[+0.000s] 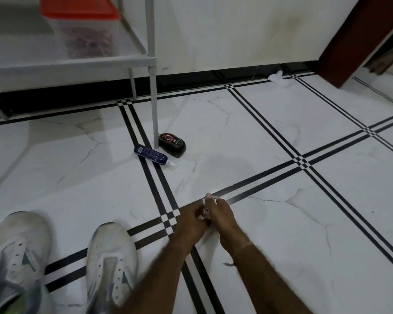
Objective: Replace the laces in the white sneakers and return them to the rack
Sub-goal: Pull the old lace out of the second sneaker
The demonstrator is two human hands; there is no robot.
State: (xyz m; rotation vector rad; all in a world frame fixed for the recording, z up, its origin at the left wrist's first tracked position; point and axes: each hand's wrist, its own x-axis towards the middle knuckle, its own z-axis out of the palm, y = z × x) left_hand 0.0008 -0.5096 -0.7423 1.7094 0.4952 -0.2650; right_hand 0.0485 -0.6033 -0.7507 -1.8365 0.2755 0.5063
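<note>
Two white sneakers stand on the tiled floor at the lower left, both with bare eyelets and no laces: one (16,257) at the far left, the other (112,259) beside it. To their right my left hand (191,223) and my right hand (222,218) are pressed together low over the floor. Between their fingers they pinch a small white bundle, apparently a lace (205,213); most of it is hidden. The white shoe rack (132,62) stands at the upper left.
A clear box with a red lid (82,23) sits on the rack's shelf. A dark blue tube (151,155) and a black shoe-polish case (173,143) lie by the rack's leg. A white rag (278,77) lies by the skirting. A brown door frame (361,39) is at the upper right.
</note>
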